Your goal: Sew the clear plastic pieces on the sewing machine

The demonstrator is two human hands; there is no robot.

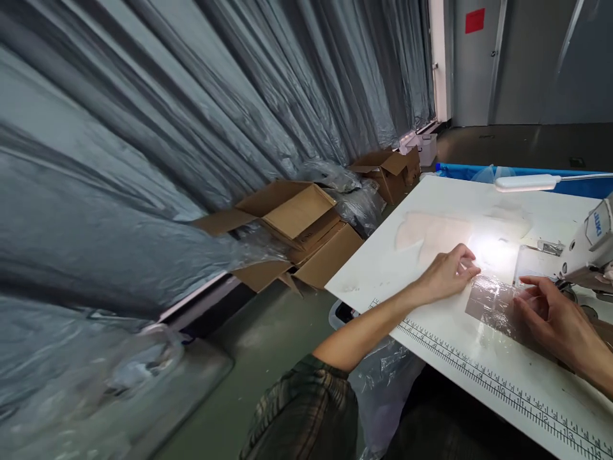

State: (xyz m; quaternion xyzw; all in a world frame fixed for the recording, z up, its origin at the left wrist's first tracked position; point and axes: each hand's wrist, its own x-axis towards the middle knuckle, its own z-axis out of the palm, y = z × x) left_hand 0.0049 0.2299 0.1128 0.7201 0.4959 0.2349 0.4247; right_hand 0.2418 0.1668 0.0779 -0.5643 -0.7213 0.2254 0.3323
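At table | left hand: fingers pinched on clear film | right hand: curled, fingers apart

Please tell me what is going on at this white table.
A person has both bare hands at a shiny, greyish, plastic-looking sheet on a white, flat tabletop. The left grip is at the sheet's far left corner and the right grip at its right side; whether either pinches it is hard to tell. A light-coloured metal sewing machine stands at the right.
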